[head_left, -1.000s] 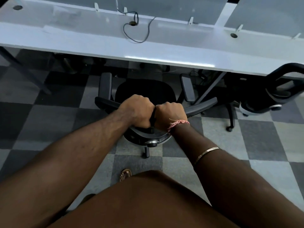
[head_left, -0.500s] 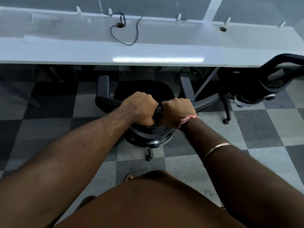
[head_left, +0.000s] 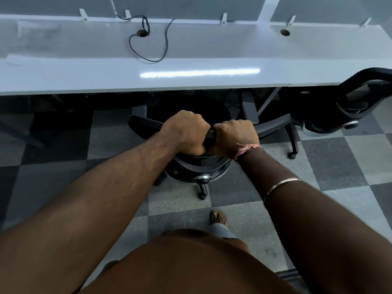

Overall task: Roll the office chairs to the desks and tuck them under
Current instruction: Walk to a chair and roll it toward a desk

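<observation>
The top edge of the backrest of a black office chair (head_left: 197,166) is gripped by both hands, set side by side near the middle of the frame. The left hand (head_left: 186,132) is clenched over the rail, knuckles up, with the fingers (head_left: 197,122) wrapped forward and down round it. The right hand (head_left: 235,136) is clenched on the same rail just beside the left, a short dark stretch of rail being visible between the two. A pink frayed thread band (head_left: 246,148) is seen at the right wrist and a thin metal bangle (head_left: 280,185) further up that forearm. The chair is placed facing the white desk (head_left: 84,75): its seat and both armrests are partly under the front edge of the desk, while the backrest and the rear castors remain out over the checked grey carpet floor (head_left: 339,158). A black cable (head_left: 148,45) is laid in a loop on the desk, running from a round grommet hole. A second office chair (head_left: 360,102) with a mesh back is seen at the right edge of the frame, its seat pushed under the desk. A sandalled foot (head_left: 218,218) is noted on the floor behind the held chair. Whether the armrests touch the underside of the desk cannot be told.
</observation>
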`<action>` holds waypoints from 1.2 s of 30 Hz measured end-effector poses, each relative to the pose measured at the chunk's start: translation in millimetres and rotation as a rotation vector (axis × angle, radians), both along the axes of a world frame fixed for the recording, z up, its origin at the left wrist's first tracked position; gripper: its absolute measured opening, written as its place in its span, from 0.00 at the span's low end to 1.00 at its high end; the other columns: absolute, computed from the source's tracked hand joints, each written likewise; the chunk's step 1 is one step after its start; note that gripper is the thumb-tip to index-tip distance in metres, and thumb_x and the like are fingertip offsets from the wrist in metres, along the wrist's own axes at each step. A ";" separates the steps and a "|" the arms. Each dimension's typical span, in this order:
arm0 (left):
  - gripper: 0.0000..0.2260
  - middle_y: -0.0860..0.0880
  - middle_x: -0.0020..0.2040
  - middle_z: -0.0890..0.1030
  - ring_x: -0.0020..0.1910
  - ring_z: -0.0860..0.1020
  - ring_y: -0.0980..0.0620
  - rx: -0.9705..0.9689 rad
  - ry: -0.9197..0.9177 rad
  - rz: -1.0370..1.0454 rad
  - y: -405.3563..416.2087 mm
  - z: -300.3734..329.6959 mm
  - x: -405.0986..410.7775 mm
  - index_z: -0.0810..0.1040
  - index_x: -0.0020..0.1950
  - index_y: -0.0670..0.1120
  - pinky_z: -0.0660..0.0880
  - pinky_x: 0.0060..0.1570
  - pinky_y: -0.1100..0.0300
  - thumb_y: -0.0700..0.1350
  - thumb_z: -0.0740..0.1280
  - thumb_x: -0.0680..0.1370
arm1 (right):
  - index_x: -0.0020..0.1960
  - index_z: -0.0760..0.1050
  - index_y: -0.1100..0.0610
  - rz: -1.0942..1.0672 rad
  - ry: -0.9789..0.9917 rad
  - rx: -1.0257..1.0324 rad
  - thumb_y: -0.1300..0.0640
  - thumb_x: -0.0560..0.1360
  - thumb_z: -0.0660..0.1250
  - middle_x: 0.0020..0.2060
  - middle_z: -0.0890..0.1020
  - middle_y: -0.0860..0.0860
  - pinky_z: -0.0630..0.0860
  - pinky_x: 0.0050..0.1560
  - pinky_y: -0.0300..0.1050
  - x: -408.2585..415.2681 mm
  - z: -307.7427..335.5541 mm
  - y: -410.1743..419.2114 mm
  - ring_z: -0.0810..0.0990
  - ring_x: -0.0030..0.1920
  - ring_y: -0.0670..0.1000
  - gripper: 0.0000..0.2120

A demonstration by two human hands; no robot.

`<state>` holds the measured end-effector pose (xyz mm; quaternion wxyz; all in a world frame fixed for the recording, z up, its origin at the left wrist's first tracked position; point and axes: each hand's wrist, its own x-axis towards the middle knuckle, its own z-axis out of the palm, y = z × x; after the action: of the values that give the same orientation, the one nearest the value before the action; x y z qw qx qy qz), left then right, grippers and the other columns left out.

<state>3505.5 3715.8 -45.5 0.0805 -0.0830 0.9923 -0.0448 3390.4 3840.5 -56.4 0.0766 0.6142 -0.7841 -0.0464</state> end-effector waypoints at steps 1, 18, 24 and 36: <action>0.16 0.51 0.36 0.81 0.36 0.81 0.46 -0.012 0.005 -0.002 -3.9 0.1 -11.9 0.76 0.38 0.50 0.75 0.36 0.55 0.62 0.65 0.68 | 0.33 0.68 0.50 0.002 0.004 -0.003 0.29 0.68 0.65 0.29 0.78 0.46 0.68 0.31 0.42 -12.2 0.6 -4.7 0.78 0.29 0.54 0.24; 0.13 0.52 0.37 0.80 0.35 0.78 0.45 0.028 0.010 0.184 -64.1 -0.3 -204.1 0.77 0.40 0.51 0.70 0.38 0.55 0.60 0.69 0.67 | 0.36 0.75 0.51 0.136 -0.096 -0.063 0.35 0.69 0.66 0.31 0.81 0.51 0.67 0.33 0.43 -221.0 0.2 -82.2 0.80 0.32 0.58 0.19; 0.15 0.50 0.40 0.83 0.38 0.82 0.42 0.042 0.026 0.212 -103.2 1.2 -211.3 0.80 0.43 0.51 0.77 0.39 0.51 0.61 0.69 0.65 | 0.36 0.78 0.52 0.150 -0.081 -0.172 0.43 0.66 0.71 0.29 0.80 0.52 0.61 0.31 0.42 -227.1 -11.5 -118.6 0.79 0.28 0.59 0.12; 0.14 0.51 0.41 0.82 0.39 0.81 0.45 0.028 0.049 0.173 -105.1 -4.0 -210.3 0.73 0.40 0.52 0.74 0.38 0.54 0.62 0.68 0.68 | 0.37 0.76 0.54 0.197 -0.106 -0.197 0.42 0.67 0.71 0.29 0.80 0.51 0.66 0.30 0.42 -232.4 -18.4 -117.5 0.78 0.29 0.58 0.15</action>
<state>3295.2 3610.7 -49.5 0.0611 -0.1683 0.9836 -0.0216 3158.0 3723.0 -74.8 0.0993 0.6791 -0.7238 0.0710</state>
